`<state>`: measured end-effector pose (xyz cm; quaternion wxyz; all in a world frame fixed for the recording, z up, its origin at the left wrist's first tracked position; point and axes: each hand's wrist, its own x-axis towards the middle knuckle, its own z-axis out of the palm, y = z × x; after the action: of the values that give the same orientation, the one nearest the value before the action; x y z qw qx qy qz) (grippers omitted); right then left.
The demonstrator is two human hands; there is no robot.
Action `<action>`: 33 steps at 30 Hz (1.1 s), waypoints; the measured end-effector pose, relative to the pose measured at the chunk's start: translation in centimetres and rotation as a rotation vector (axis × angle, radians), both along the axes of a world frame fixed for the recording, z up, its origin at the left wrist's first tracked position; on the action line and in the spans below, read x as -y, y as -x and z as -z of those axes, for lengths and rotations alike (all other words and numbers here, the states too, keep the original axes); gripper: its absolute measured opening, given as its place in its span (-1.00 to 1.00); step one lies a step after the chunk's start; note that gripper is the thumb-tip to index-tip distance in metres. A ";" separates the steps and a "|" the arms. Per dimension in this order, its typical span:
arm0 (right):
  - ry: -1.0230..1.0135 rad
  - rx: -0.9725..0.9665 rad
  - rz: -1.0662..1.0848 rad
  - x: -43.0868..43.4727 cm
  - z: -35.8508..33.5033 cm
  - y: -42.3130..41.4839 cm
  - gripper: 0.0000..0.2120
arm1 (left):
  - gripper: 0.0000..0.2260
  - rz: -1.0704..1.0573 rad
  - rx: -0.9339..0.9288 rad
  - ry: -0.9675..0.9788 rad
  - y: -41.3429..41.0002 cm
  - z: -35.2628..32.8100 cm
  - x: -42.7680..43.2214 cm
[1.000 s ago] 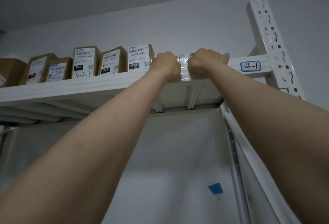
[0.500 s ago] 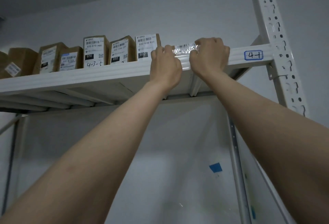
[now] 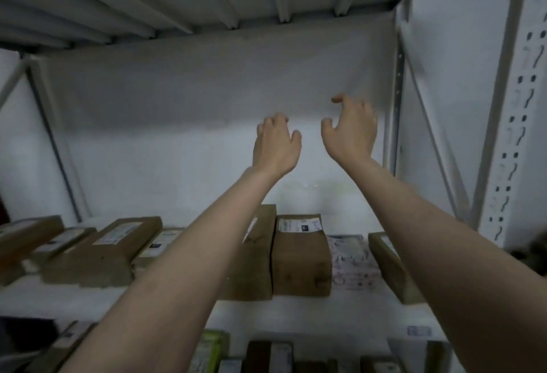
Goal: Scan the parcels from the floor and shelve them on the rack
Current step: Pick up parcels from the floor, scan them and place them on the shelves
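Both hands have left the top shelf's front edge and now hang in the open bay beneath it. The left hand (image 3: pixel 276 144) and right hand (image 3: pixel 350 132) are apart, fingers loosely curled, holding nothing. Open room lies between them and the back wall and right upright (image 3: pixel 515 135). Parcels (image 3: pixel 300 257) line the shelf (image 3: pixel 296 310) below, just back from its front edge.

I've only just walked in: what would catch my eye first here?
Two bare arms reach up mid-frame, the left hand and right hand both empty and loosely curled, in front of the pale back wall. Below them a row of brown cardboard parcels with white labels lies on the white metal shelf. On the right stands the rack's white slotted upright post.
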<state>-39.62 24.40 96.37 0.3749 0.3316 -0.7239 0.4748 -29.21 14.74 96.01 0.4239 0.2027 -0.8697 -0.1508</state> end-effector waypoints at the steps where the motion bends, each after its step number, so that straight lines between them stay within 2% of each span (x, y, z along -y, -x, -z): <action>1: -0.034 0.047 0.004 -0.1 2.2 0.2 -0.62 | -0.60 -0.005 0.057 -0.040 -0.5 2.3 0.6; 4: -0.192 0.211 0.057 -1.0 8.1 1.6 -0.61 | -0.54 -0.028 0.275 -0.111 -1.8 9.0 2.4; 9: -0.676 0.667 0.348 -5.0 16.7 5.6 -0.40 | -0.48 -0.030 0.556 -0.116 -1.2 17.5 2.8; 11: -0.739 0.840 0.404 -6.6 19.3 7.1 -0.32 | -0.48 -0.008 0.599 -0.093 -0.1 19.4 2.2; 14: -0.734 1.036 0.431 -8.4 22.8 9.8 -0.04 | -0.51 0.048 0.625 -0.033 2.1 20.9 1.3; 15: -0.735 1.078 0.439 -8.8 23.5 10.4 0.00 | -0.52 0.070 0.628 -0.020 2.9 21.2 1.1; 19: -0.780 1.055 0.491 -8.5 24.8 11.5 -0.26 | -0.59 0.117 0.616 0.004 5.8 21.5 1.0; 29: -0.816 1.030 0.557 -6.9 24.7 10.9 -0.05 | -0.56 0.113 0.531 -0.038 7.0 21.5 3.6; 31: -0.826 1.022 0.565 -6.2 24.3 10.1 -0.07 | -0.56 0.095 0.505 -0.017 6.0 21.2 4.5; 33: -0.784 0.952 0.508 -4.3 23.7 8.9 -0.20 | -0.58 0.063 0.487 0.009 4.4 20.8 5.9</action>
<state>-48.50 28.66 72.64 -0.0337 0.0165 -0.9851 0.1680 -33.62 8.80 75.25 0.1977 0.2037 -0.9529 -0.1066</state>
